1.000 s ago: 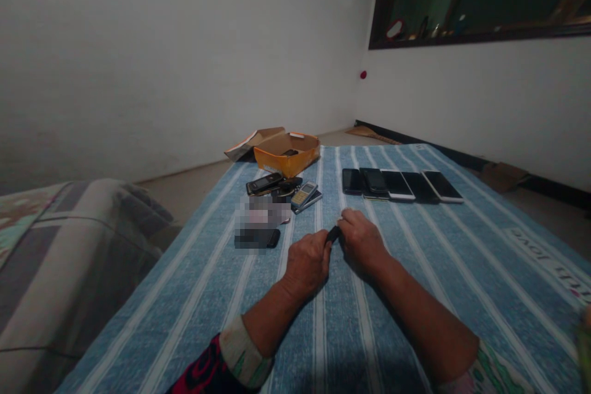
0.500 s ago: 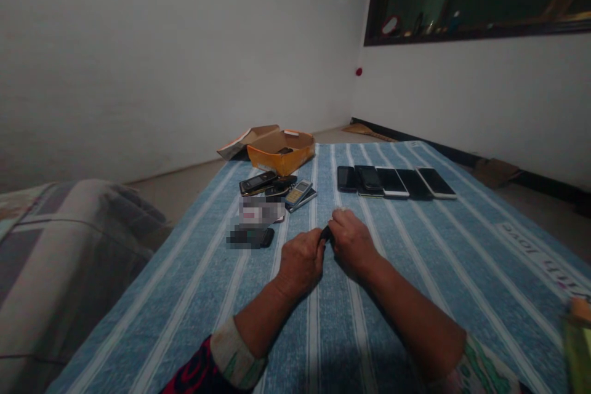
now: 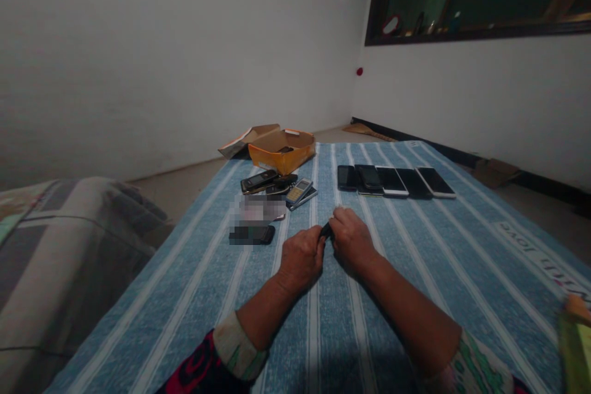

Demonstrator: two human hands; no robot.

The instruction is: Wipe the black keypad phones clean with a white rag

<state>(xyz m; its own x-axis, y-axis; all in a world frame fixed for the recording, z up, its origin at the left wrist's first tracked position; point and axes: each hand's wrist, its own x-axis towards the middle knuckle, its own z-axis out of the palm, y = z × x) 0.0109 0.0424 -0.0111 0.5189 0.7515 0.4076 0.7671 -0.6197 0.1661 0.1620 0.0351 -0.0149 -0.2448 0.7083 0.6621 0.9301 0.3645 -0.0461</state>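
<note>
Between my two hands is a small black object [image 3: 326, 231], mostly covered by the fingers, so its kind does not show. My left hand [image 3: 301, 258] is closed on its left end, and my right hand [image 3: 353, 241] grips the other end. Both hands are just above the striped cloth. To their left lies a loose pile of old mobile phones, among them a keypad phone [image 3: 299, 192] and a dark phone [image 3: 260, 181]. Nearer to my left hand is a black phone [image 3: 266, 234], partly blurred out.
Behind the pile stands an open orange cardboard box [image 3: 281, 160] with dark things inside. A row of several smartphones lies at the right, including a white-edged one [image 3: 435, 183]. Blue striped cloth [image 3: 406, 295] covers the surface. A grey cloth-covered shape [image 3: 87, 258] stands at the left.
My hands keep the same hold on the black object and have barely moved. The view has shifted very slightly.
</note>
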